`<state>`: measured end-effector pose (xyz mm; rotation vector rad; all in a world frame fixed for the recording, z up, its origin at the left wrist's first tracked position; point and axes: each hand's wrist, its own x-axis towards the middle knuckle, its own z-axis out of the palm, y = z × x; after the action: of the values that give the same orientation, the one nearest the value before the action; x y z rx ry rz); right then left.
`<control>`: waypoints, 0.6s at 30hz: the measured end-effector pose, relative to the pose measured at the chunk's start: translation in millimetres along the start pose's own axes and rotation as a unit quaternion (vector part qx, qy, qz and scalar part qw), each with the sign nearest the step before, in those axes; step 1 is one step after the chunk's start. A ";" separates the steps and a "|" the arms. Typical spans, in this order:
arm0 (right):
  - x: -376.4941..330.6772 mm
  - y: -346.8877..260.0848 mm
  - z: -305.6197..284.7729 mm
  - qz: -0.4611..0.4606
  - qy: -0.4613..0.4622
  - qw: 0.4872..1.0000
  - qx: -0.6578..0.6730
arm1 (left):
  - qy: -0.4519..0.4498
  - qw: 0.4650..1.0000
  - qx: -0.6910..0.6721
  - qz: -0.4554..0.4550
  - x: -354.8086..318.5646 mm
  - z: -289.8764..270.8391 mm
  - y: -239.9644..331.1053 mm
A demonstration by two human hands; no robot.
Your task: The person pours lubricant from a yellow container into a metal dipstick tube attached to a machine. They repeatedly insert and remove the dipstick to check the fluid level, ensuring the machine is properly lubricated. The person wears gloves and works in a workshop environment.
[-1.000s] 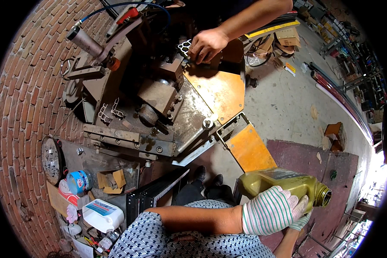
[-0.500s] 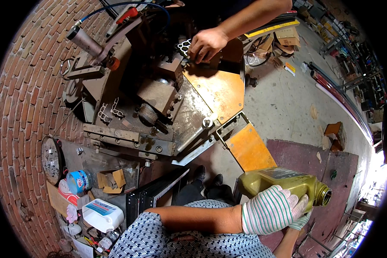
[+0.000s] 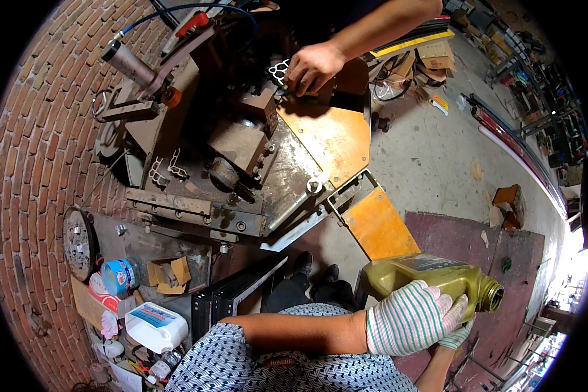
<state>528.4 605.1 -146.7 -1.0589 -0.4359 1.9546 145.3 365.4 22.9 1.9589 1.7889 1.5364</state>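
Observation:
A dull olive-green plastic jug [image 3: 398, 271] lies on its side at the lower right, its uncapped mouth facing right. Across its near side, my left hand [image 3: 408, 320], in a white knit glove with green and pink stripes, is closed around the jug, fingers toward the neck. My right hand [image 3: 456, 336], gloved alike, is under the jug by the neck; most of it is hidden, but it appears closed on the jug too. At the top, another person's bare hand [image 3: 317, 68] rests on the machine beside a silver honeycomb-shaped profile [image 3: 279, 70].
A greasy cutting machine [image 3: 242, 147] with an orange plate [image 3: 333, 137] fills the middle. An orange flap [image 3: 379, 222] juts toward the jug. Black frames [image 3: 238, 287] stand by my legs. A white jug [image 3: 157, 326] and an open carton [image 3: 168, 274] sit at left, near a brick wall [image 3: 32, 163].

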 end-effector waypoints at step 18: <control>8.3 0.4 -6.4 -0.124 0.109 0.986 0.003 | -0.044 0.999 0.000 -0.009 -0.3 -3.4 0.5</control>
<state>531.0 611.1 -154.9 -1.1422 -0.4190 1.6014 143.4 363.2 24.7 1.9716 1.7662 1.4208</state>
